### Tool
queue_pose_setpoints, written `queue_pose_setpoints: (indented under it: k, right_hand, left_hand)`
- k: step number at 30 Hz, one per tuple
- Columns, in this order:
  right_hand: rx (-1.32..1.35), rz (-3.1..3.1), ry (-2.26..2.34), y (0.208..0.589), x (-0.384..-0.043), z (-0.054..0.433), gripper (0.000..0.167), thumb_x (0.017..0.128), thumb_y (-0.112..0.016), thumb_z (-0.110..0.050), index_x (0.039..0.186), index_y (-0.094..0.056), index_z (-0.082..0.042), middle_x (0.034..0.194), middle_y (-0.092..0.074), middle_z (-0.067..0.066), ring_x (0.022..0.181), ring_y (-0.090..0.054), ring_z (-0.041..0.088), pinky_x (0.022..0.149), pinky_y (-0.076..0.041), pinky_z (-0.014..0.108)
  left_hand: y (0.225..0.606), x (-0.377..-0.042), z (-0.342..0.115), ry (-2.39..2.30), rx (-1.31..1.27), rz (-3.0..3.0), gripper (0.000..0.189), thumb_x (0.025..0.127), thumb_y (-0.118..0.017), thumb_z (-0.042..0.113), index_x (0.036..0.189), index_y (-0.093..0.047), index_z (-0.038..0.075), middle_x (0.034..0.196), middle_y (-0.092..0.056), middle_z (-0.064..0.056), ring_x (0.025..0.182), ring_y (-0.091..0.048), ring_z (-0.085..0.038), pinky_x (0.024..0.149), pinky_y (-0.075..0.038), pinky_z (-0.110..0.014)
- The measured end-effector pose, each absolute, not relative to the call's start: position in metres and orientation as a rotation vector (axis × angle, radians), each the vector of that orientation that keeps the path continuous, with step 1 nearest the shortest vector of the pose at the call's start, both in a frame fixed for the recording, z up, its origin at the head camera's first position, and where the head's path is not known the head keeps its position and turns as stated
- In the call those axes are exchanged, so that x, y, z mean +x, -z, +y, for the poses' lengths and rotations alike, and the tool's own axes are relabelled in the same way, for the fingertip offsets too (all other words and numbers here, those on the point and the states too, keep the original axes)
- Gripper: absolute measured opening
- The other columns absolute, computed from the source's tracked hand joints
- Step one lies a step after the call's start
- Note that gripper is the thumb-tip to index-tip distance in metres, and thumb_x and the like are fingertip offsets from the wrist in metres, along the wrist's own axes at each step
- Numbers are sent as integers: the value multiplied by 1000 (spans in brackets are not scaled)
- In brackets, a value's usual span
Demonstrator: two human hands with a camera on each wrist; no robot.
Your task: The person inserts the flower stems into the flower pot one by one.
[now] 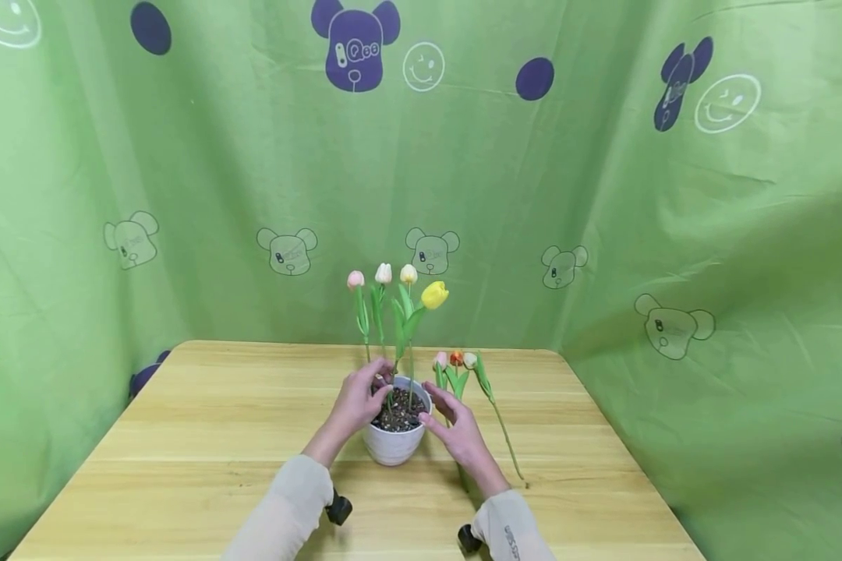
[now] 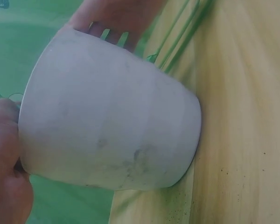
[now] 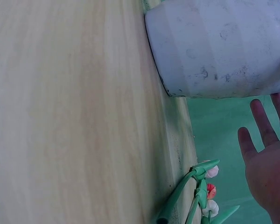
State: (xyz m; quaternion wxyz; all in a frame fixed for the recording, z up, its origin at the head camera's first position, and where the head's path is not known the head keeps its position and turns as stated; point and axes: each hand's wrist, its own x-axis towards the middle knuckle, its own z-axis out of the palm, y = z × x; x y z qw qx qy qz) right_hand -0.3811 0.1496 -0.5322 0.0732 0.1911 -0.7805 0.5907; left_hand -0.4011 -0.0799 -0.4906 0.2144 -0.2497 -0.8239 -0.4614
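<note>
A white pot [image 1: 393, 446] holding dark, gritty soil [image 1: 398, 413] stands upright on the table. Over its left rim, my left hand [image 1: 360, 397] has thumb and fingers curled around the leaning stem of a yellow tulip [image 1: 434, 295]. Pink [image 1: 355, 280], white [image 1: 383, 273] and cream [image 1: 408, 274] tulips stand upright in the pot. By the right rim, my right hand [image 1: 458, 430] has its fingers apart and holds nothing; the right wrist view shows the spread fingers [image 3: 262, 122] beside the pot wall. The left fingertips are hidden behind the pot in the left wrist view.
More tulips lie on the wooden table [image 1: 238, 436] right of the pot, with pink [image 1: 441, 359], orange [image 1: 457, 358] and whitish [image 1: 470, 360] heads. One long stem [image 1: 507, 436] reaches toward the front. A green printed curtain [image 1: 477, 171] surrounds the table's back and sides.
</note>
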Motion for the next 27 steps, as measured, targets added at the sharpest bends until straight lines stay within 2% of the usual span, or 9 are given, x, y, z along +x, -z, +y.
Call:
queue_pose_setpoints:
  k: [7,17,22,27]
  right_hand:
    - [575,-2341,-1772,533,-382,148,60,95,-75,-15,151,-52,-10,156,-52,12,143,-48,41,125,-30,60]
    - [595,-2323,-1766,532,-380,150,60,96,-73,-12,151,-51,-7,156,-51,14,143,-48,42,124,-32,60]
    - [577,-2323,-1762,532,-380,150,59,96,-72,-10,151,-51,-6,155,-51,16,142,-48,43,124,-32,60]
    - [554,-2348,-1765,531,-382,148,62,94,-74,-9,151,-49,-3,156,-50,18,141,-48,45,123,-32,62]
  left_hand:
    - [489,-402,-82,1267,-716,-2294,26,89,-72,-6,110,-65,7,98,-72,-9,83,-72,-22,76,-63,-27]
    - [491,-404,-79,1264,-730,-2316,23,90,-71,-5,110,-63,1,98,-71,-10,85,-73,-25,76,-64,-29]
    - [493,-403,-76,1235,-667,-2305,30,91,-72,-2,119,-63,-1,99,-71,-11,88,-73,-26,81,-65,-34]
    - [495,-400,-74,1267,-562,-2275,45,89,-75,-2,132,-59,1,103,-72,-11,90,-74,-25,81,-65,-30]
